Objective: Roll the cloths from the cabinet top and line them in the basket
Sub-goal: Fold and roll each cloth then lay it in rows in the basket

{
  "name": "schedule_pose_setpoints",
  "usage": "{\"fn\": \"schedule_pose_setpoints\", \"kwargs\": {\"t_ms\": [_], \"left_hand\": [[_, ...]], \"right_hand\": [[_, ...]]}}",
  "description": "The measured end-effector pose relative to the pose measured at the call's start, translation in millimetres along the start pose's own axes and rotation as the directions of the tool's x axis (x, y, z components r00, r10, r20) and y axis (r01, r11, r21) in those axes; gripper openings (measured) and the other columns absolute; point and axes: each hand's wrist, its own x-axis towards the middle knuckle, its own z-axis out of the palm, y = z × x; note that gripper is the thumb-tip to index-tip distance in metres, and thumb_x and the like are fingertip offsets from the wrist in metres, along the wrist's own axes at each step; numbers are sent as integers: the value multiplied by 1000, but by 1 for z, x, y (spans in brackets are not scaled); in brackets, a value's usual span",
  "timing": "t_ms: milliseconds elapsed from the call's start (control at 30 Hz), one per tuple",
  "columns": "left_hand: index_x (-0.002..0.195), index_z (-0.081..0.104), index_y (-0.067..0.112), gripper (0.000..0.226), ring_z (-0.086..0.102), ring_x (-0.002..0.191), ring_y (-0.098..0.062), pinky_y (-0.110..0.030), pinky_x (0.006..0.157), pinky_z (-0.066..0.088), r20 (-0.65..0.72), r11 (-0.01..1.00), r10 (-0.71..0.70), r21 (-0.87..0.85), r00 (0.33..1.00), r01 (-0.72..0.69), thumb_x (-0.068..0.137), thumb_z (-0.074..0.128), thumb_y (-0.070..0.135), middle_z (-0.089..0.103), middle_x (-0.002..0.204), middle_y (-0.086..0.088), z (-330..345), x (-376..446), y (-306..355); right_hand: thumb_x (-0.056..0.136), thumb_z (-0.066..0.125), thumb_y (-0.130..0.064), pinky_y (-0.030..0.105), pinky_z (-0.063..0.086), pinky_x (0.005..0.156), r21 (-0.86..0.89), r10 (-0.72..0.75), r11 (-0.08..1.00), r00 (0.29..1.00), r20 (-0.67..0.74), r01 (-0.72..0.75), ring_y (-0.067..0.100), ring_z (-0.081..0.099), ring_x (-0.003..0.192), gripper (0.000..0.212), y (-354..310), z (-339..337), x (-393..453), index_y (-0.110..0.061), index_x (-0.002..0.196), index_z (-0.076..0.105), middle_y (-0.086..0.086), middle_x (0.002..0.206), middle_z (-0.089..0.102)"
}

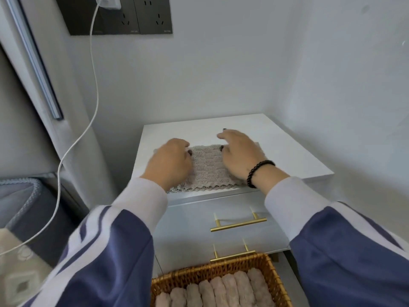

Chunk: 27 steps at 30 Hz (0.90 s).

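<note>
White laminate forms the cabinet top (276,140), set in a wall corner above two drawers with brass handles (238,222); a wicker basket (274,282) below its front edge holds a row of rolled cloths (225,289) lying side by side. A grey knitted cloth (208,167) lies flat at the near edge of the top, its scalloped hem overhanging. The left hand (170,162) rests curled on the cloth's left part, grip indeterminate, while the right hand (241,156), wearing a dark bead bracelet (257,172), lies on the right part with fingers extended.
</note>
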Motion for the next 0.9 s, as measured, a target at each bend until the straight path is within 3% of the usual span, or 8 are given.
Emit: {"fn": "schedule_pose_setpoints", "kwargs": {"t_ms": [100,200,333,433,500,600,733,900], "left_hand": [[139,43,8,40,28,141,-24,-35,114,21,68,993,66,98,996,-72,102,33,19,38,150,-10,26,1,-6],[153,19,15,53,8,149,-21,-40,121,5,178,984,18,169,984,-49,103,25,33,16,161,-4,33,8,-18],[154,12,25,60,3,149,-21,-41,121,2,228,970,-12,238,974,-44,100,23,49,8,162,-3,30,11,-33],[154,10,29,65,-1,149,-22,-45,119,1,214,966,-106,256,971,50,97,17,59,4,162,-2,28,13,-45],[153,15,28,61,3,149,-25,-53,118,2,176,960,-172,250,969,125,98,13,54,9,162,-4,28,15,-52],[149,27,22,52,19,146,-25,-60,115,5,65,960,-205,210,977,188,101,17,38,26,157,-4,28,15,-55],[142,41,18,46,41,130,-31,-51,113,25,-115,975,-219,7,969,222,97,41,25,47,140,-11,24,8,-51],[137,47,17,52,54,104,-22,-33,96,41,-172,945,-224,-277,959,171,86,62,15,55,109,-2,16,-6,-53]], "right_hand": [[100,33,-15,41,19,118,-142,-82,985,988,133,101,23,16,146,40,2,24,5,-13,139,42,6,156,27],[103,24,-36,42,11,120,-209,-18,975,968,251,72,22,10,148,48,14,35,7,-20,148,28,4,160,17],[96,17,-59,44,0,120,-298,111,955,940,323,-10,19,-2,148,66,30,30,7,-26,153,9,1,162,1],[92,12,-67,45,-3,118,-340,227,933,930,288,-123,19,-7,148,75,42,23,7,-26,154,4,1,161,-4],[93,14,-63,46,3,118,-306,305,924,925,228,-229,21,-3,148,74,52,21,8,-21,154,9,4,162,0],[97,25,-46,42,26,112,-182,371,918,926,77,-352,26,20,143,60,60,19,10,-8,142,35,13,151,31],[96,43,-33,38,35,102,-81,373,924,928,-15,-372,29,38,129,42,57,16,8,-10,131,47,10,137,44],[84,65,-14,27,40,78,239,364,916,918,-158,-322,19,51,96,33,57,8,-3,-16,116,56,5,113,52]]}}
